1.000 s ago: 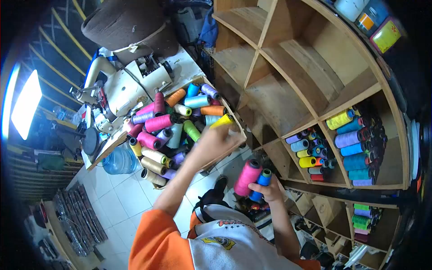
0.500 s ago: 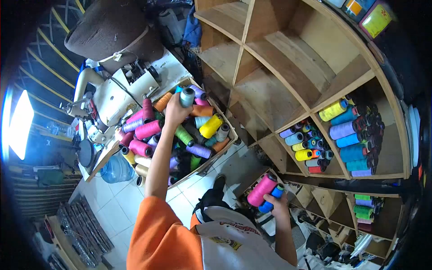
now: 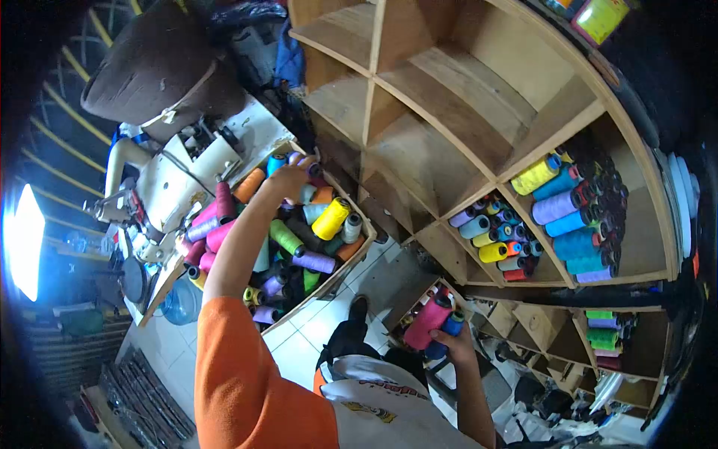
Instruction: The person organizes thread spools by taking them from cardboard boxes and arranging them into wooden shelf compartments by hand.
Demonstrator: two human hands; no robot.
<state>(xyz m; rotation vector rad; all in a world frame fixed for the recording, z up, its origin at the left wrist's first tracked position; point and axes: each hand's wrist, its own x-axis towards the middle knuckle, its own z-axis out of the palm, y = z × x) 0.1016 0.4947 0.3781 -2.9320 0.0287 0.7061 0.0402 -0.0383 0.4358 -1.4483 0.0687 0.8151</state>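
My left hand (image 3: 289, 182) is down among the thread spools at the back of a wooden box, its fingers bent over and partly hidden. Close to it are a purple spool (image 3: 301, 159), a blue spool (image 3: 276, 163) and a grey-blue spool (image 3: 307, 194); whether it grips one I cannot tell. A yellow spool (image 3: 330, 219) and a green spool (image 3: 286, 236) lie nearer the middle of the pile. Low on the right, my right hand (image 3: 458, 346) is closed around a blue spool (image 3: 452, 324), with a larger pink spool (image 3: 428, 322) held against it.
The wooden box (image 3: 357, 256) stands beside a white sewing machine (image 3: 178, 176). Right of it rises a wooden shelf unit (image 3: 497, 173), with spools stacked in two lower compartments. Another low shelf (image 3: 544, 331) holds green and purple spools. A water bottle (image 3: 180, 303) sits under the machine table.
My left hand has lowered from the raised grey-blue spool into the pile near the purple spool. My right hand keeps the blue and pink spools, now tilted slightly. The view has shifted.
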